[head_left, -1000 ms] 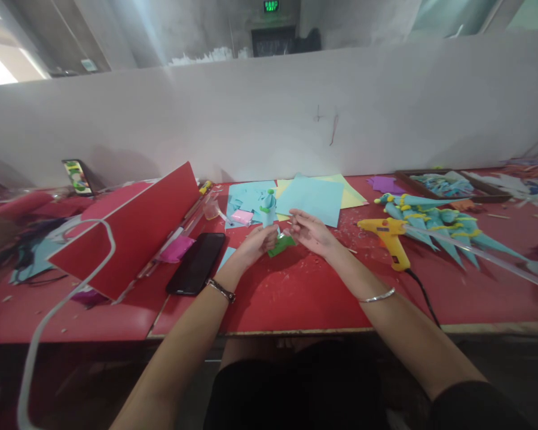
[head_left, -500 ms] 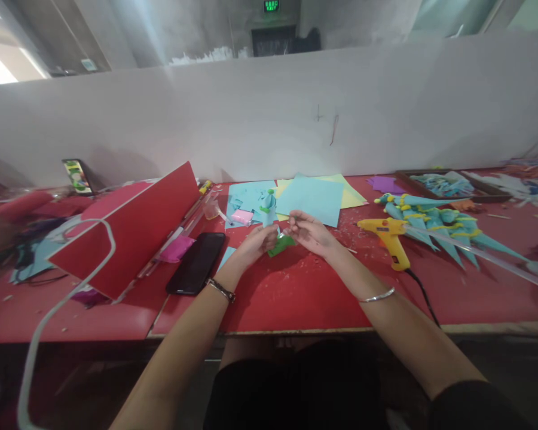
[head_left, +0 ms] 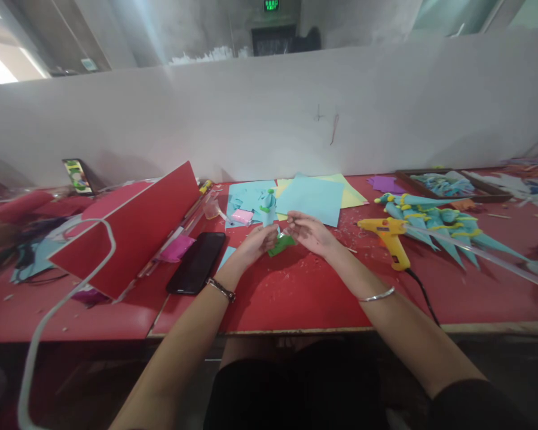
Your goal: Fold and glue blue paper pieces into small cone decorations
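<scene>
Where your hands come together: over the middle of the red table (head_left: 291, 304), near each other with a narrow gap between.
Left hand: your left hand (head_left: 260, 240) has its fingers curled around the lower part of a light-blue cone (head_left: 268, 217), grasping it.
Light-blue cone: upright above your left fist — it has a green ball at the tip and green trim lower down.
Right hand: your right hand (head_left: 311, 234) has thumb and fingers pinched together on a thin stick (head_left: 283, 215) pointing toward the cone; it is too small for you to tell what it is.
Green piece: below your hands you have a bright green piece (head_left: 281, 245).
Papers: beyond your hands, a blue sheet (head_left: 312, 200) overlaps a yellow sheet (head_left: 352, 194); to their left lie blue scraps (head_left: 242, 196) and a pink packet (head_left: 242, 217).
Phone: a black phone (head_left: 196, 263) lies face up, left of your left wrist.
Red board: a red board (head_left: 134, 230) stands tilted beyond that phone.
Glue gun: to your right, a yellow glue gun (head_left: 392, 239) rests on its side, a clear rod at its back.
Blue cones: several blue cones (head_left: 459, 243) with yellow trim lie heaped beside it, near a dark-rimmed tray (head_left: 497, 194).
</scene>
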`<action>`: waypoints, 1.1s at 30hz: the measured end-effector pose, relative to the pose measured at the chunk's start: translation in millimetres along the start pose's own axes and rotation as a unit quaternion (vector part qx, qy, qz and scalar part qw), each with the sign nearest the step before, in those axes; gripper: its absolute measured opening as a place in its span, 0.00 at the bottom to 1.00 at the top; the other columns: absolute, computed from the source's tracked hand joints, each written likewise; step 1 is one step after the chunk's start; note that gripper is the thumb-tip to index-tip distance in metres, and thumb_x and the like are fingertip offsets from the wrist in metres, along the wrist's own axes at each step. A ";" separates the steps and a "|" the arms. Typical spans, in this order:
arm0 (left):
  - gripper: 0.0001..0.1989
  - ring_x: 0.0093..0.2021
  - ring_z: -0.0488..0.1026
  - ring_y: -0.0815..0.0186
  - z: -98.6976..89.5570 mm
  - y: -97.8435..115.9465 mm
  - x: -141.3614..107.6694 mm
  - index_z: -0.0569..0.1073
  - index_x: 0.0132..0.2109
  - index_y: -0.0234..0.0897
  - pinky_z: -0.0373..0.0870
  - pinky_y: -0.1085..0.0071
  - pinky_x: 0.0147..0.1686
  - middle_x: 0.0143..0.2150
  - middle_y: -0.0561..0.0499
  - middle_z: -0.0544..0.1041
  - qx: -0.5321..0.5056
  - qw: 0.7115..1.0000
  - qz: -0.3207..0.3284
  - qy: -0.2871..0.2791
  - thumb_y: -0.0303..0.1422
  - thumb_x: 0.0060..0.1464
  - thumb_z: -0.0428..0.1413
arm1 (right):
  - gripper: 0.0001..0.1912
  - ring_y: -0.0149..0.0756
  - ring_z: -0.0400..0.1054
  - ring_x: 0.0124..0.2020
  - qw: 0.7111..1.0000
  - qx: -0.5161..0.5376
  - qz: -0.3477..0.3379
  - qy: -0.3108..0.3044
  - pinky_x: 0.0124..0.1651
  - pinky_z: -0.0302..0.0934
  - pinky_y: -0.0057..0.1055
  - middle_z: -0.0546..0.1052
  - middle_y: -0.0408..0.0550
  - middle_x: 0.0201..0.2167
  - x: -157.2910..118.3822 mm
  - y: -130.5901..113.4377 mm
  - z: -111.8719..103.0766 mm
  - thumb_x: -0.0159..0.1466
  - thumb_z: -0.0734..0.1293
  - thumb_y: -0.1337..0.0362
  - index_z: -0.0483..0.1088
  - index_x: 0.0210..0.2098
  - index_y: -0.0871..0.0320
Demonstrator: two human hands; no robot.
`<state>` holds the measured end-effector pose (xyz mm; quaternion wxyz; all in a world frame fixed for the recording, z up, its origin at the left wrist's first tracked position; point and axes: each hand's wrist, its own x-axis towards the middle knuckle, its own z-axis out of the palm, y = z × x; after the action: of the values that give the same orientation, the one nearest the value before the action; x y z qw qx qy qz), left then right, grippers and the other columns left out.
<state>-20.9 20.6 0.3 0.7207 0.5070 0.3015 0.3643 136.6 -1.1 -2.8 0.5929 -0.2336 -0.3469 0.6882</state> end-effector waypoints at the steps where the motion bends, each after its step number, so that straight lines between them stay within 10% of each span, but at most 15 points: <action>1: 0.20 0.14 0.45 0.79 -0.1 0.0 0.1 0.52 0.18 0.36 0.43 0.78 0.15 0.15 0.62 0.48 -0.001 1.000 -0.001 0.000 0.35 0.44 0.57 | 0.11 0.23 0.66 0.26 1.000 0.004 0.007 0.002 0.37 0.63 0.25 0.72 0.40 0.23 -0.2 -0.4 -0.2 0.53 0.59 0.76 0.70 0.31 0.59; 33: 0.19 0.14 0.45 0.79 2.1 2.5 -1.8 0.53 0.19 0.36 0.43 0.78 0.14 0.14 0.62 0.48 0.004 1.000 -0.005 -0.014 0.36 0.45 0.56 | 0.15 0.25 0.72 0.32 0.999 -0.011 0.027 0.014 0.39 0.64 0.22 0.78 0.45 0.28 -2.4 -0.8 3.6 0.56 0.56 0.78 0.71 0.33 0.60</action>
<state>-20.8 18.6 3.4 0.7245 0.5135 0.2953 0.3523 134.9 -4.1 -0.1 0.5760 -0.2591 -0.3396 0.6970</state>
